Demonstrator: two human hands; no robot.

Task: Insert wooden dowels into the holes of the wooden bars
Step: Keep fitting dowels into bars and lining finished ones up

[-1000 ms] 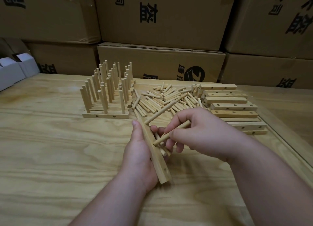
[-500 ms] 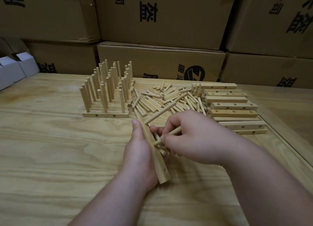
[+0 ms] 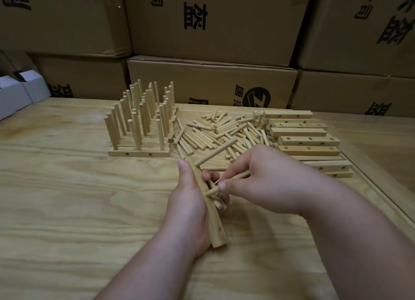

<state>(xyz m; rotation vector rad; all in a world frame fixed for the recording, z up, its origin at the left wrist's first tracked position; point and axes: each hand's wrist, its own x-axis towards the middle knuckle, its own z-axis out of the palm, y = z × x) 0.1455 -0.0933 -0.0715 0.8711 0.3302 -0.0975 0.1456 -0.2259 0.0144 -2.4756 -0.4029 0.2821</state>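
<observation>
While finished bars with upright dowels (image 3: pixel 139 124) are standing at the far left of the table (image 3: pixel 67 198), my left hand (image 3: pixel 190 200) is gripping a wooden bar (image 3: pixel 210 212). My right hand (image 3: pixel 265 180) is pinching a dowel (image 3: pixel 226 184) against its middle hole. Loose dowels (image 3: pixel 215 133) and empty bars (image 3: pixel 305 140) are lying farther right.

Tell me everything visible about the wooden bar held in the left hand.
The bar is a pale, square-edged length of wood, lying slanted above the table, its near end toward the camera. Two round holes show near that end. One dowel already stands in its far end, pointing up and right. The left hand grips it along its length, thumb on the left face and fingers underneath, with spare dowels. The right hand pinches a second dowel whose tip meets the bar's middle.
</observation>
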